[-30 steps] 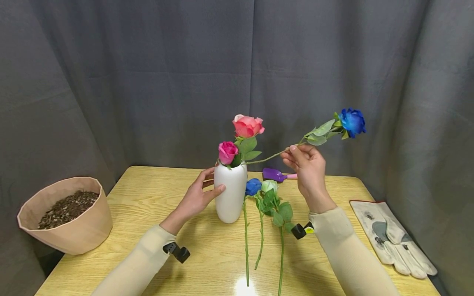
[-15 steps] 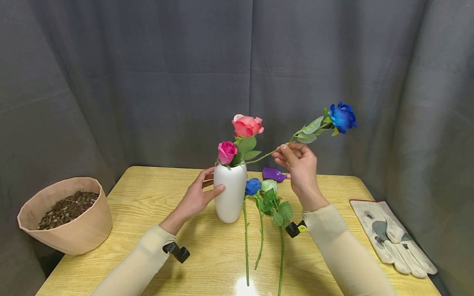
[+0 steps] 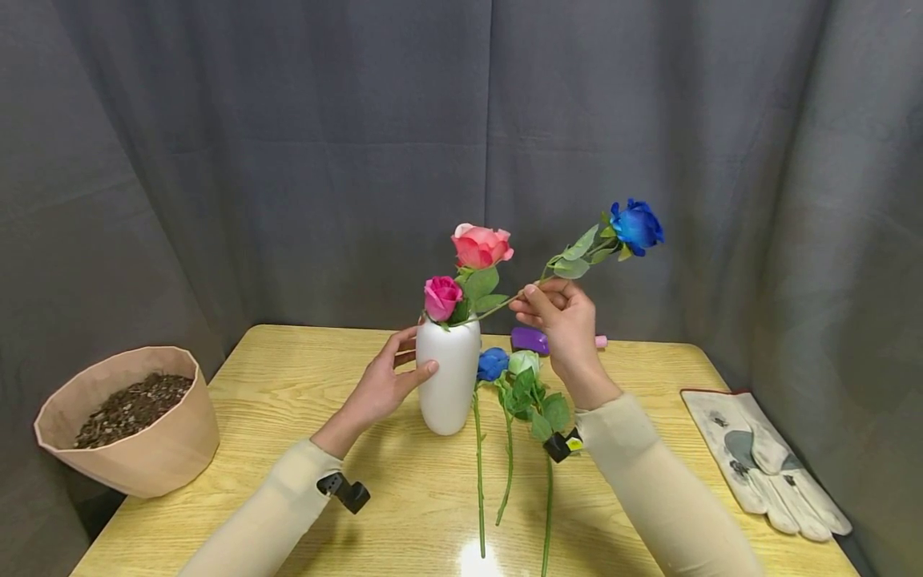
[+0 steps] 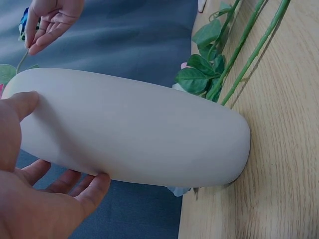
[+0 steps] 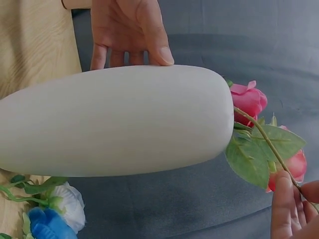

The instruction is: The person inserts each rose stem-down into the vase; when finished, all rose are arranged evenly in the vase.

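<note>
A white vase (image 3: 449,385) stands upright on the table, holding a coral rose (image 3: 481,246) and a smaller pink rose (image 3: 442,298). My left hand (image 3: 382,381) grips the vase from its left side, thumb across the front and fingers behind. Between thumb and fingertips, my right hand (image 3: 568,324) pinches the stem of a blue rose (image 3: 638,227). That rose leans to the upper right, and its lower stem enters the vase mouth. In the right wrist view the bent stem (image 5: 271,144) passes over the vase rim.
Beside the vase lie another blue rose (image 3: 493,364) and a white rose (image 3: 524,363), with several stems toward the front. A purple scoop (image 3: 530,340) lies behind, partly hidden. Gardening gloves (image 3: 764,465) rest at right; a planter of soil (image 3: 195,433) stands at left.
My right hand has moved left toward the vase, carrying the blue rose with it, and the bloom has shifted left and slightly up. The left hand and vase have stayed put.
</note>
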The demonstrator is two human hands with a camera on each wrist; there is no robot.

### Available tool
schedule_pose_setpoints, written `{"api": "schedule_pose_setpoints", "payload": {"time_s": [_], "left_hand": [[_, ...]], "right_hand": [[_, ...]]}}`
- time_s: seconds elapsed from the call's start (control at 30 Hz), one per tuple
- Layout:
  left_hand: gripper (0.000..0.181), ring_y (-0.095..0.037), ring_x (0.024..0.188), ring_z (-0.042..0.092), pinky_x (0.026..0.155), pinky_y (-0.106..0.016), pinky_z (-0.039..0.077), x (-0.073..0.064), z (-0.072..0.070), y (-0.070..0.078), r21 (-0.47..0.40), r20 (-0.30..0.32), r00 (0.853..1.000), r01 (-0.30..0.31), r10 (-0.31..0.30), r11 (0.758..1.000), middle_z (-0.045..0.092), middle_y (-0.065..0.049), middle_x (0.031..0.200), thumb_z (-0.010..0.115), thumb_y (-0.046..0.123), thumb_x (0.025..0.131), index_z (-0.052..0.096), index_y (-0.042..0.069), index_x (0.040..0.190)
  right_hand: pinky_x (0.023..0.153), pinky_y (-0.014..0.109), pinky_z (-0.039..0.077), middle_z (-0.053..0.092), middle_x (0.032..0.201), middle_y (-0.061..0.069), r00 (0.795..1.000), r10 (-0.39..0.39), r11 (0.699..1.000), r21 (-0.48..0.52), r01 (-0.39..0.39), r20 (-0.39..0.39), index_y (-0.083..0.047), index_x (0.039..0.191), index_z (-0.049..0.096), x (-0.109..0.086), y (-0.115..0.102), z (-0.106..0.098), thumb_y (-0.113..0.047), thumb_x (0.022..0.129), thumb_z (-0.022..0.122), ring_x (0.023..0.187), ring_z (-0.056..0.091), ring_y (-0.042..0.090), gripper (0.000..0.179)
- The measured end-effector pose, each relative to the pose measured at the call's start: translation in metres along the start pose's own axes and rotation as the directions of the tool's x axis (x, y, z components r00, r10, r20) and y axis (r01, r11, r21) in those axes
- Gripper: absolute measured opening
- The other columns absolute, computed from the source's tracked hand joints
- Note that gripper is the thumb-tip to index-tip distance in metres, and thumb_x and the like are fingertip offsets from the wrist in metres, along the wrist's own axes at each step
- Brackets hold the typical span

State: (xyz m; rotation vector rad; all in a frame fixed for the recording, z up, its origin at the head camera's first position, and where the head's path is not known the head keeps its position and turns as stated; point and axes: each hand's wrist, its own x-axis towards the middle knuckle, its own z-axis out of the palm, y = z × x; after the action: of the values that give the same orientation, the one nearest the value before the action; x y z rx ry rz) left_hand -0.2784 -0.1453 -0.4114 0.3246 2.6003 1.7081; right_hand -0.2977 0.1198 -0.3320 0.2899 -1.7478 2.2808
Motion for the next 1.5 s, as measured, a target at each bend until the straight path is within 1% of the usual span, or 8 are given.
{"api": "schedule_pose_setpoints", "payload": {"time_s": [0.3, 0.5, 0.63, 0.93, 1.07, 1.23, 1.37, 1.5], "left_hand": [[0.082, -0.033, 0.144, 0.042, 0.11, -0.056, 0.045, -0.001, 0.0, 0.0, -0.001, -0.002, 1.0, 0.008, -0.008, 1.0, 0.041, -0.006, 0.153, 0.068, 0.06, 0.087, 0.031, 0.029, 0.153], [0.082, -0.034, 0.143, 0.042, 0.11, -0.056, 0.045, 0.0, 0.0, 0.0, 0.0, -0.005, 1.0, 0.005, -0.005, 1.0, 0.042, -0.006, 0.153, 0.068, 0.061, 0.087, 0.031, 0.029, 0.152], [0.083, -0.034, 0.143, 0.042, 0.11, -0.057, 0.044, 0.0, 0.001, 0.0, 0.001, -0.006, 1.0, 0.007, -0.007, 1.0, 0.042, -0.005, 0.153, 0.068, 0.062, 0.086, 0.031, 0.03, 0.152], [0.083, -0.034, 0.143, 0.042, 0.111, -0.057, 0.044, 0.0, 0.001, -0.001, -0.004, -0.004, 1.0, 0.005, -0.005, 1.0, 0.041, -0.005, 0.152, 0.068, 0.062, 0.086, 0.031, 0.03, 0.152], [0.082, -0.034, 0.143, 0.042, 0.11, -0.057, 0.044, 0.0, 0.001, -0.001, -0.004, -0.005, 1.0, 0.001, -0.001, 1.0, 0.042, -0.005, 0.152, 0.068, 0.061, 0.086, 0.031, 0.029, 0.152], [0.082, -0.034, 0.143, 0.042, 0.111, -0.057, 0.044, 0.0, 0.0, -0.001, -0.002, -0.002, 1.0, -0.002, 0.002, 1.0, 0.041, -0.005, 0.152, 0.068, 0.06, 0.087, 0.031, 0.029, 0.152], [0.082, -0.034, 0.143, 0.042, 0.11, -0.057, 0.044, 0.0, 0.0, -0.001, -0.001, -0.001, 1.0, 0.0, 0.0, 1.0, 0.041, -0.005, 0.153, 0.068, 0.06, 0.087, 0.031, 0.029, 0.153], [0.081, -0.034, 0.143, 0.042, 0.11, -0.057, 0.044, -0.001, 0.0, -0.001, -0.002, -0.001, 1.0, -0.003, 0.003, 1.0, 0.042, -0.005, 0.153, 0.068, 0.06, 0.087, 0.031, 0.029, 0.153]], "right_hand": [[0.073, 0.027, 0.062, 0.075, 0.087, -0.002, 0.999, 0.04, 0.998, -0.048, -0.039, 0.026, -0.006, 0.102, 0.058, -0.001, 0.003, 0.009, -0.015, 0.095, 0.069, 0.077, 0.075, 0.011, 0.016], [0.074, 0.028, 0.063, 0.074, 0.088, -0.002, 0.997, 0.066, 0.997, -0.045, -0.064, 0.036, -0.008, 0.103, 0.057, 0.0, 0.007, 0.013, -0.016, 0.093, 0.071, 0.078, 0.076, 0.012, 0.019], [0.075, 0.029, 0.063, 0.074, 0.089, 0.0, 0.997, 0.062, 0.998, -0.032, -0.061, 0.04, -0.007, 0.103, 0.059, 0.001, 0.011, 0.015, -0.016, 0.092, 0.072, 0.078, 0.076, 0.012, 0.019], [0.077, 0.029, 0.062, 0.074, 0.09, 0.001, 0.998, 0.051, 0.998, -0.042, -0.05, 0.025, -0.006, 0.103, 0.063, 0.002, 0.017, 0.019, -0.02, 0.093, 0.072, 0.08, 0.076, 0.012, 0.02], [0.075, 0.029, 0.063, 0.075, 0.089, -0.001, 0.998, 0.058, 0.998, -0.039, -0.057, 0.02, -0.005, 0.104, 0.061, 0.003, 0.018, 0.021, -0.019, 0.094, 0.07, 0.079, 0.075, 0.012, 0.02], [0.071, 0.029, 0.063, 0.075, 0.085, -0.004, 0.997, 0.072, 0.994, -0.088, -0.071, 0.015, -0.006, 0.102, 0.062, 0.003, 0.02, 0.023, -0.019, 0.095, 0.069, 0.075, 0.074, 0.011, 0.016], [0.068, 0.027, 0.061, 0.074, 0.083, -0.006, 0.996, 0.086, 0.99, -0.118, -0.082, 0.033, -0.008, 0.099, 0.063, 0.004, 0.023, 0.026, -0.019, 0.096, 0.068, 0.073, 0.074, 0.01, 0.013], [0.067, 0.026, 0.06, 0.074, 0.085, -0.005, 0.994, 0.099, 0.986, -0.135, -0.093, 0.036, -0.008, 0.1, 0.064, 0.003, 0.024, 0.028, -0.022, 0.096, 0.068, 0.077, 0.075, 0.013, 0.015]]}}
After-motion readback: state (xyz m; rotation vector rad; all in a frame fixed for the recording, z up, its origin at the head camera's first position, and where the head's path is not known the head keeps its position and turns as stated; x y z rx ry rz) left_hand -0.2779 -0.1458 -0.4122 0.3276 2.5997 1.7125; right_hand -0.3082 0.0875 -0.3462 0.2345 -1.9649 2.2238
